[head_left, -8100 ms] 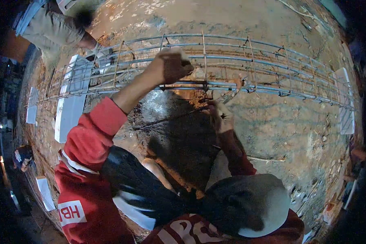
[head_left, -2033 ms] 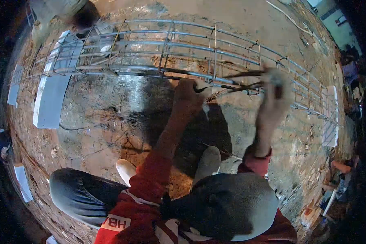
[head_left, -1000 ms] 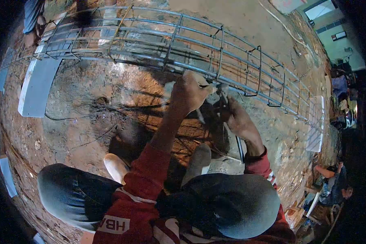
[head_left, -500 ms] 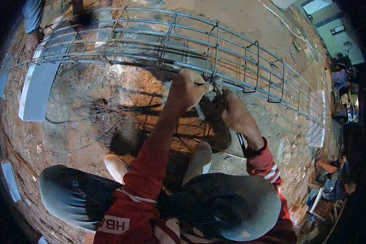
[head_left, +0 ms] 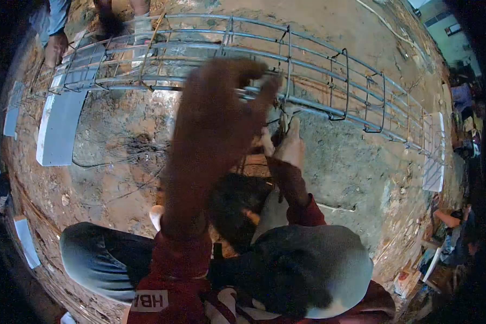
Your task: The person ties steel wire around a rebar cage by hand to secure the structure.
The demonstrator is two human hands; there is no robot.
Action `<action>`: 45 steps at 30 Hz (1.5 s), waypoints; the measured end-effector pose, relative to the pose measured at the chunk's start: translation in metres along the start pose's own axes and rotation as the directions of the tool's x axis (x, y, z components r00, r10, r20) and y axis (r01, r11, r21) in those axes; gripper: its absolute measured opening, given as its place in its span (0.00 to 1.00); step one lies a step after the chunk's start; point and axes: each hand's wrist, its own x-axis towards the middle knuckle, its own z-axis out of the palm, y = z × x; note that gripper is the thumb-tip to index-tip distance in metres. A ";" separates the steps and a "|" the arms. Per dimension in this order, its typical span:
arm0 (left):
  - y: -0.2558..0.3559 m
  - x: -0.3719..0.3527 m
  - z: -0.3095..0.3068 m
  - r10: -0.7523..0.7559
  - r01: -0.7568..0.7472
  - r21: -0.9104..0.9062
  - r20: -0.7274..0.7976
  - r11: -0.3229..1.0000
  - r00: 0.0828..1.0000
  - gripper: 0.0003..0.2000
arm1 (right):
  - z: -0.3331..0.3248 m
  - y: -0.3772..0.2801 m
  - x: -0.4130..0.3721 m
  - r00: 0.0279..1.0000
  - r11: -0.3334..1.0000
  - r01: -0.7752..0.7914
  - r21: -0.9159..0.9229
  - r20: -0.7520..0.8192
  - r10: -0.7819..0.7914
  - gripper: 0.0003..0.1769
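Note:
My left hand (head_left: 218,100) is raised close to the camera and smeared by motion. Its thumb and fingers are apart, with nothing visible between them, and it overlaps the near bars of a long rebar cage (head_left: 318,109). Just right of it, my right hand (head_left: 288,151) is closed around dark metal pliers (head_left: 281,127), whose jaws point up at the nearest bar. The pliers' handles are mostly hidden by the hand. Square stirrups (head_left: 346,86) ring the long bars near both hands.
Pale blocks (head_left: 59,135) sit under the cage's left end, another block (head_left: 433,156) under its right end. Thin loose wires (head_left: 140,148) lie on the dirt floor. Another person's hand (head_left: 55,48) is at the cage's far left. Boards and clutter (head_left: 429,264) lie at right.
My left hand has come off the bar, rising toward the camera and left. My right hand has drawn down and slightly left with the pliers. The view has shifted slightly.

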 end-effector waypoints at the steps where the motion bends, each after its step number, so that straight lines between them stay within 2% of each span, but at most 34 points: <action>1: 0.002 0.009 -0.014 -0.077 0.079 -0.095 0.024 0.992 0.997 0.12 | 0.003 -0.002 0.001 1.000 0.999 -0.019 0.026 -0.015 0.019 0.25; 2: 0.011 0.017 -0.032 -0.248 0.268 -0.133 0.154 0.954 0.957 0.14 | 0.032 0.045 0.016 0.998 0.969 0.039 0.245 -0.066 -0.024 0.27; 3: 0.005 0.018 -0.037 -0.244 0.263 -0.120 0.154 0.957 0.958 0.14 | 0.024 0.034 0.013 0.998 0.965 0.039 0.260 -0.065 -0.023 0.27; 5: -0.018 0.019 -0.037 -0.388 0.399 0.037 0.331 0.916 0.860 0.16 | 0.004 0.017 0.007 0.984 0.979 0.171 0.111 -0.075 -0.163 0.29; 6: -0.044 0.016 -0.028 -0.328 0.362 0.005 0.434 0.932 0.839 0.15 | 0.003 0.022 0.010 0.991 0.970 0.115 0.214 0.044 -0.127 0.28; 7: -0.079 0.012 -0.014 -0.199 0.361 -0.172 0.588 0.916 0.784 0.17 | 0.013 0.039 0.018 0.991 0.970 0.120 0.214 0.041 -0.131 0.28; 9: -0.116 -0.005 0.026 -0.054 0.497 -0.449 0.700 0.743 0.712 0.21 | 0.034 0.082 0.036 0.937 0.895 0.152 0.419 0.226 -0.265 0.22; 10: -0.128 -0.022 0.048 -0.010 0.383 -0.450 0.637 0.807 0.771 0.25 | 0.024 0.086 0.042 0.846 0.778 0.222 0.588 0.280 -0.453 0.20; 11: -0.135 -0.038 0.071 0.042 0.263 -0.439 0.573 0.859 0.818 0.29 | 0.016 0.077 0.036 0.848 0.780 0.222 0.585 0.279 -0.450 0.20; 12: -0.136 -0.042 0.093 0.045 0.267 -0.444 0.576 0.856 0.816 0.29 | 0.005 0.064 0.025 0.771 0.440 -0.238 0.866 0.444 -0.457 0.20; 13: -0.133 -0.045 0.117 0.021 0.468 -0.544 0.668 0.697 0.744 0.31 | -0.001 0.058 0.018 0.644 -0.028 -0.655 0.755 0.539 -0.543 0.20; 14: -0.129 -0.048 0.141 0.031 0.644 -0.588 0.750 0.490 0.661 0.32 | 0.013 0.091 0.028 0.570 0.044 -0.665 0.745 0.545 -0.615 0.23; 15: -0.123 -0.048 0.159 0.073 0.780 -0.573 0.815 0.253 0.575 0.34 | 0.002 0.076 0.019 0.573 0.054 -0.662 0.748 0.551 -0.608 0.23; 16: -0.121 -0.049 0.171 0.143 0.867 -0.498 0.858 0.005 0.493 0.36 | -0.012 0.060 0.002 0.713 0.307 -0.529 0.791 0.610 -0.346 0.24; 17: -0.114 -0.048 0.172 0.151 0.863 -0.505 0.852 -0.012 0.501 0.36 | -0.024 0.045 -0.008 0.834 0.566 -0.415 0.713 0.546 -0.076 0.26; 18: -0.102 -0.046 0.167 0.159 0.795 -0.607 0.782 -0.027 0.603 0.34 | -0.034 0.043 0.003 0.749 0.833 -0.355 0.425 0.662 -0.019 0.28; 19: -0.090 -0.045 0.162 0.162 0.712 -0.701 0.699 -0.044 0.697 0.33 | -0.032 0.060 -0.001 0.746 0.844 -0.351 0.404 0.666 -0.008 0.28; 20: -0.082 -0.045 0.159 0.074 0.697 -0.696 0.697 -0.172 0.714 0.30 | -0.025 0.089 -0.013 0.882 0.931 -0.218 0.291 0.468 0.060 0.29; 21: -0.082 -0.044 0.162 0.076 0.691 -0.699 0.691 -0.187 0.719 0.30 | -0.025 0.077 -0.024 0.969 0.984 -0.108 0.141 0.234 0.073 0.30; 22: -0.082 -0.041 0.164 0.058 0.699 -0.711 0.697 -0.073 0.715 0.29 | -0.048 0.064 -0.040 0.984 0.946 0.152 -0.287 0.132 -0.118 0.31; 23: -0.080 -0.036 0.161 0.038 0.699 -0.714 0.701 0.044 0.713 0.28 | -0.055 0.056 -0.041 0.984 0.942 0.156 -0.299 0.135 -0.119 0.31; 25: -0.073 -0.037 0.152 -0.038 0.722 -0.683 0.723 0.114 0.690 0.23 | -0.064 0.048 -0.042 0.905 0.720 0.224 -0.657 -0.134 -0.404 0.32; 27: -0.070 -0.039 0.161 -0.061 0.742 -0.668 0.745 -0.060 0.665 0.24 | -0.063 0.043 -0.052 0.940 0.777 0.215 -0.592 -0.092 -0.330 0.32; 28: -0.079 -0.041 0.168 -0.120 0.752 -0.652 0.743 0.096 0.659 0.28 | -0.059 0.044 -0.056 0.974 0.857 0.173 -0.485 -0.047 -0.224 0.30; 29: -0.082 -0.038 0.166 -0.124 0.748 -0.658 0.737 0.093 0.664 0.28 | -0.056 0.045 -0.058 0.992 0.920 0.119 -0.375 0.015 -0.122 0.28; 31: -0.083 -0.038 0.158 -0.163 0.625 -0.595 0.646 0.506 0.746 0.32 | -0.051 0.071 -0.060 0.994 0.918 0.089 -0.386 0.086 -0.061 0.24; 32: -0.077 -0.039 0.151 -0.171 0.585 -0.598 0.605 0.548 0.778 0.32 | -0.044 0.101 -0.060 0.966 0.991 -0.077 0.111 0.254 0.047 0.23; 33: -0.079 -0.041 0.151 -0.174 0.586 -0.600 0.602 0.544 0.779 0.32 | -0.041 0.120 -0.059 0.895 0.782 -0.314 0.538 0.442 0.056 0.22; 36: -0.084 -0.038 0.143 -0.026 0.582 -0.592 0.688 0.557 0.725 0.35 | -0.049 0.138 -0.049 0.827 0.707 -0.420 0.569 0.560 0.041 0.24; 39: -0.085 -0.052 0.150 -0.098 0.608 -0.585 0.672 0.536 0.734 0.35 | -0.053 0.135 -0.046 0.704 0.577 -0.577 0.579 0.710 -0.008 0.26; 41: -0.090 -0.052 0.155 -0.090 0.586 -0.572 0.667 0.574 0.740 0.33 | -0.059 0.100 -0.047 0.751 0.665 -0.454 0.594 0.656 -0.073 0.28; 43: -0.095 -0.054 0.155 -0.087 0.573 -0.556 0.667 0.602 0.740 0.32 | -0.063 0.067 -0.047 0.826 0.878 -0.307 0.368 0.560 0.055 0.32; 44: -0.098 -0.058 0.152 -0.032 0.636 -0.636 0.696 0.436 0.718 0.28 | -0.066 0.042 -0.050 0.904 0.953 -0.225 0.203 0.408 0.126 0.37; 45: -0.099 -0.061 0.151 0.030 0.684 -0.684 0.712 0.255 0.701 0.24 | -0.066 0.045 -0.055 0.905 0.953 -0.227 0.200 0.405 0.131 0.37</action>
